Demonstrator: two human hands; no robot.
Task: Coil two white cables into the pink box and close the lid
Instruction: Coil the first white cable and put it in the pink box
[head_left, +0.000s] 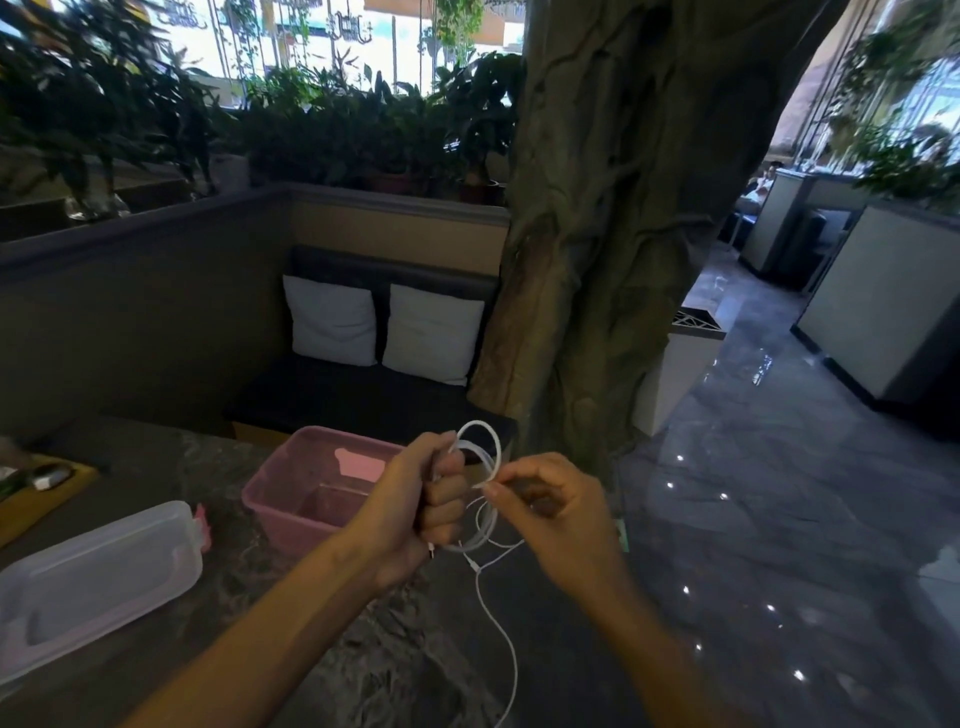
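Your loops could spring loose if your left hand (426, 499) slackens, because the free tail hanging off the table's near edge drags on them. That hand is fisted around the coiled white cable (485, 467), held above the table's right edge, just right of the open pink box (275, 499). Your right hand (550, 509) pinches a strand beside the coil. The lid (98, 577) lies left.
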